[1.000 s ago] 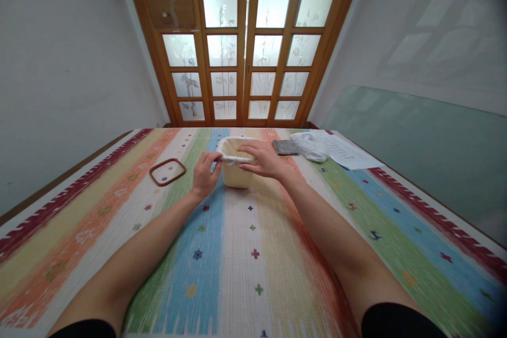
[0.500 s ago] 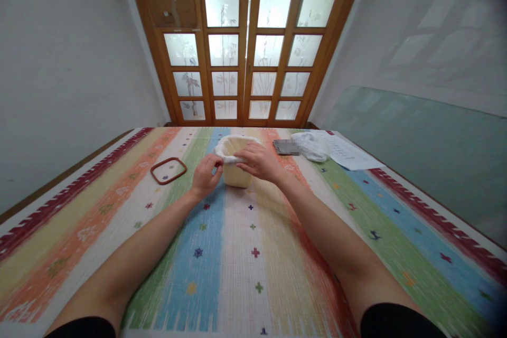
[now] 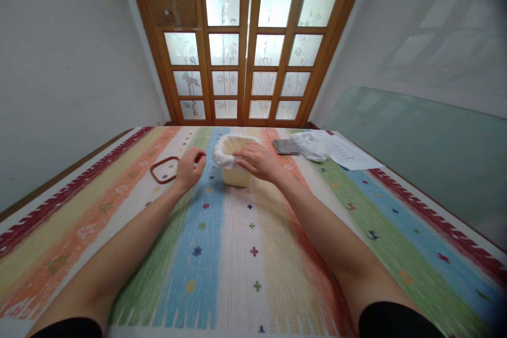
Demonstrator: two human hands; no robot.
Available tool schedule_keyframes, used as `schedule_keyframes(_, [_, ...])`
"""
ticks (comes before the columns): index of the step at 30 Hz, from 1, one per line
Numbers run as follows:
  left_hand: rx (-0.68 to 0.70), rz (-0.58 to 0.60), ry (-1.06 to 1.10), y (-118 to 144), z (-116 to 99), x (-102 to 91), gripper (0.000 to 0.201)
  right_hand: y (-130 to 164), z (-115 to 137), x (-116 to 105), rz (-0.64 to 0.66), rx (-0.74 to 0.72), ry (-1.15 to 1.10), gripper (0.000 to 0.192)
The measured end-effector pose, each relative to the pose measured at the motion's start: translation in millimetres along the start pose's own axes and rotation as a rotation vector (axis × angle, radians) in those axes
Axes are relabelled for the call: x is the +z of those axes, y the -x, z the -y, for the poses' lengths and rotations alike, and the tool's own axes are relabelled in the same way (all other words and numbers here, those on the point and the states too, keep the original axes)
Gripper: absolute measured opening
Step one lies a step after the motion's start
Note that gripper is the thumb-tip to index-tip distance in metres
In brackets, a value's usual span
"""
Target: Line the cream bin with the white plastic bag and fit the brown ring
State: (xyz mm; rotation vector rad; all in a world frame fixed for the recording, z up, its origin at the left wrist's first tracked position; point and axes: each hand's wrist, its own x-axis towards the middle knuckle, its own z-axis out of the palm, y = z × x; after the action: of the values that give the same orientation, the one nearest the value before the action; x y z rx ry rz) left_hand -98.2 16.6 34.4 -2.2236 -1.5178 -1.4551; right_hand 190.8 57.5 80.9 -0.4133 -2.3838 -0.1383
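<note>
A small cream-yellow bin (image 3: pixel 236 176) stands upright on the table with a white plastic bag (image 3: pixel 224 157) lining it, the bag's edge folded over the rim. My right hand (image 3: pixel 259 161) is at the near right side of the rim, its fingers over the edge and pressed on the bag. My left hand (image 3: pixel 190 169) is off the bin, to its left, with fingers loosely curled and apart from the thumb; nothing shows in it. Just beyond that hand lies a reddish-brown rounded ring (image 3: pixel 157 179), its right part hidden by the hand.
A grey packet (image 3: pixel 285 147), partly blurred out, lies right of the bin beside a crumpled white plastic bag (image 3: pixel 312 147). A printed sheet (image 3: pixel 352 153) is farther right. A striped cloth (image 3: pixel 237 253) covers the table; wooden glazed doors (image 3: pixel 247 47) stand behind.
My left hand has let go of the bag's edge at the rim and moved left, toward the ring. My right hand stays at the rim.
</note>
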Motion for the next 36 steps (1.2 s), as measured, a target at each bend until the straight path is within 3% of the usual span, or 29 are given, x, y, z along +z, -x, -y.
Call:
schedule_keyframes(3, [-0.044, 0.226, -0.155, 8, 43, -24.3, 0.017, -2, -1, 1, -0.024, -0.006, 0.009, 0.031])
schedule_keyframes(7, [-0.07, 0.488, -0.396, 38, 97, -61.0, 0.026, -3, -2, 3, -0.025, 0.008, 0.0, 0.026])
schedule_keyframes(10, [-0.128, 0.56, -0.467, 59, 114, -84.6, 0.03, -3, -1, 3, -0.006, 0.041, -0.02, 0.025])
schedule_keyframes(13, [-0.222, 0.552, -0.472, 67, 113, -95.9, 0.029, -4, 2, 1, -0.012, 0.06, -0.041, 0.027])
schedule_keyframes(17, [-0.336, 0.349, -0.379, 51, 99, -92.2, 0.028, -4, 2, -4, -0.047, 0.083, -0.039, 0.029])
schedule_keyframes(22, [-0.1, 0.144, -0.23, -5, 53, -78.5, 0.022, -5, 4, -11, -0.153, 0.138, -0.055, 0.031])
schedule_keyframes(26, [0.177, 0.192, -0.162, -47, -4, -65.4, 0.017, -6, 7, -19, -0.323, 0.184, -0.091, 0.037])
schedule_keyframes(29, [0.305, 0.251, -0.107, -65, -38, -53.1, 0.012, -6, 6, -27, -0.383, 0.253, -0.1, 0.041])
schedule_keyframes(32, [0.367, 0.327, -0.058, -74, -55, -40.9, 0.008, -5, -1, -33, -0.357, 0.291, -0.128, 0.046])
schedule_keyframes(36, [0.419, 0.421, -0.016, -78, -61, -28.3, 0.009, 1, -15, -35, -0.255, 0.321, -0.18, 0.058])
